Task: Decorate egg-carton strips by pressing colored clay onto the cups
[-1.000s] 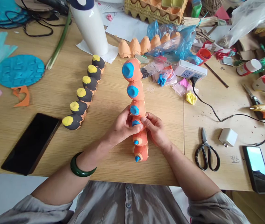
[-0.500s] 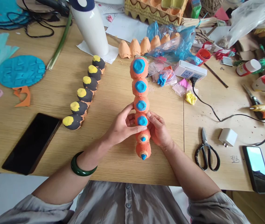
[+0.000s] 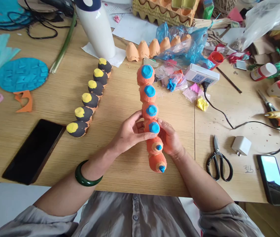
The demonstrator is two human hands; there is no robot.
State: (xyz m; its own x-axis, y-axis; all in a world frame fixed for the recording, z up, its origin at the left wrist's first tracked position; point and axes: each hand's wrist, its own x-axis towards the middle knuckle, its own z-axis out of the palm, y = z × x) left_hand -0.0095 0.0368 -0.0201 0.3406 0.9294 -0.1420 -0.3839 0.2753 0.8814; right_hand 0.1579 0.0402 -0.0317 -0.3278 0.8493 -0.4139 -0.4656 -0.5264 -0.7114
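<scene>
We hold the orange strip of six egg-carton cups (image 3: 146, 112) with both hands, in front of our body and over the counter (image 3: 120, 171). It points away from us, with its near end turned a little to the right. The grip of our left hand (image 3: 128, 133) is closed on the strip: the thumb lies across it just under the fourth cup, and the other fingers go behind. The grip of our right hand (image 3: 170, 138) is also closed on it, from the right side, with the fingertips beside the fourth cup; the fingers behind are partly hidden. The four far cups carry broad blue caps, while the two near ones have only small blue tips with a paler ring around. We cannot tell if the far end touches the counter.

To the left lies the black strip with yellow tops (image 3: 94, 103), and near its closest cup is a large dark phone (image 3: 34, 151). On our right we see the scissors (image 3: 217, 163), with a white adapter (image 3: 241, 145) beside them.
</scene>
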